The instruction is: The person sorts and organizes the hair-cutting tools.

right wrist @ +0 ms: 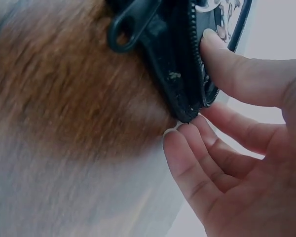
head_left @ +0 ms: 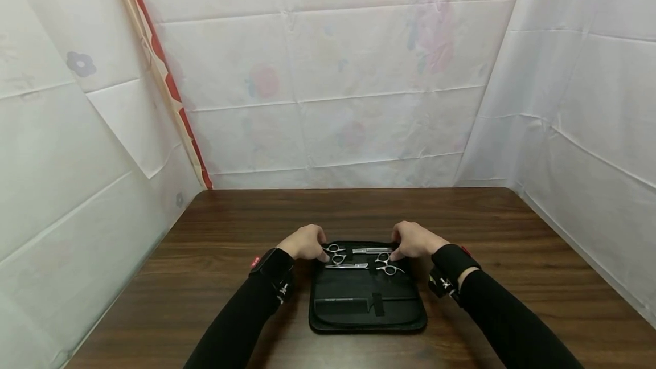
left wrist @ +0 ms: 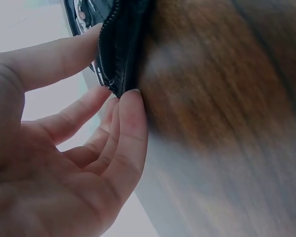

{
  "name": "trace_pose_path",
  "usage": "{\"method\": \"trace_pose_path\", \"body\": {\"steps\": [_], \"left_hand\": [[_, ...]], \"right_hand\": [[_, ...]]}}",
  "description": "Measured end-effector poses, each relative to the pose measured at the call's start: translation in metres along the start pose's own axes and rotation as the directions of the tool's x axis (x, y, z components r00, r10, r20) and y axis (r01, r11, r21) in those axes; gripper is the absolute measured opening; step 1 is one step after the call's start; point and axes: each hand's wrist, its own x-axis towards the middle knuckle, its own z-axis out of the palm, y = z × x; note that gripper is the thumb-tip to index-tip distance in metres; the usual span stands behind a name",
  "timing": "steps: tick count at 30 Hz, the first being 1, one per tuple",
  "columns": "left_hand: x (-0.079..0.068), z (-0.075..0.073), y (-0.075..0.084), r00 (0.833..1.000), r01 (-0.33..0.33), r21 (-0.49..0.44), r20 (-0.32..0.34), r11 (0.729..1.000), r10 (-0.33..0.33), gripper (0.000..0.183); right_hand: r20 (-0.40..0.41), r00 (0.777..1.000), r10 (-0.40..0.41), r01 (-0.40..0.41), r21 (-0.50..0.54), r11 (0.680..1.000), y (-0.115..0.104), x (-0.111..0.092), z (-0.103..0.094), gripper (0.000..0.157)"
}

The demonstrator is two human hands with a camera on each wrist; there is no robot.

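Note:
A black zip-up scissors case (head_left: 340,285) lies opened flat on the table. Two pairs of silver scissors, one farther back (head_left: 371,250) and one nearer (head_left: 353,266), sit crosswise in its far half. At the far left corner, my left hand (head_left: 304,242) pinches the case's edge, thumb on the inner side and fingertips at the outside. My right hand (head_left: 416,240) grips the far right corner in the same way. The right wrist view shows a black zip pull (right wrist: 130,29) beside that corner. In the near half lies a dark flat bar (head_left: 338,300) with pale lettering.
The case rests on a brown wooden table (head_left: 246,215). Pale patterned sheets hang behind it (head_left: 328,73), at the left (head_left: 61,158) and at the right (head_left: 589,101). Black bands with small devices are on both wrists.

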Motion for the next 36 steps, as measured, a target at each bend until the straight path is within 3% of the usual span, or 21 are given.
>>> {"method": "trace_pose_path", "body": {"steps": [6,14,25,36], "left_hand": [[0.001,0.0012,0.0013,0.999,0.031,-0.015,0.009,0.999,-0.031,0.035],[0.0006,0.0006,0.0007,0.998,0.057,-0.081,0.02,0.995,-0.056,0.036],[-0.0025,-0.0048,0.0052,1.0,0.007,-0.045,0.024,0.999,-0.006,0.039],[-0.0021,-0.0072,0.005,0.999,-0.037,-0.037,-0.003,0.999,0.036,0.038]], "right_hand": [[0.005,0.999,0.035,-0.035,-0.001,0.999,0.0013,0.002,0.0015,0.039],[-0.006,1.0,0.008,-0.007,0.028,1.0,0.0002,0.0005,-0.0001,0.041],[0.014,1.0,0.001,-0.002,0.11,0.994,-0.0016,-0.0032,-0.0041,0.046],[-0.004,1.0,-0.012,0.012,0.117,0.993,-0.0003,-0.0057,-0.0085,0.042]]}}
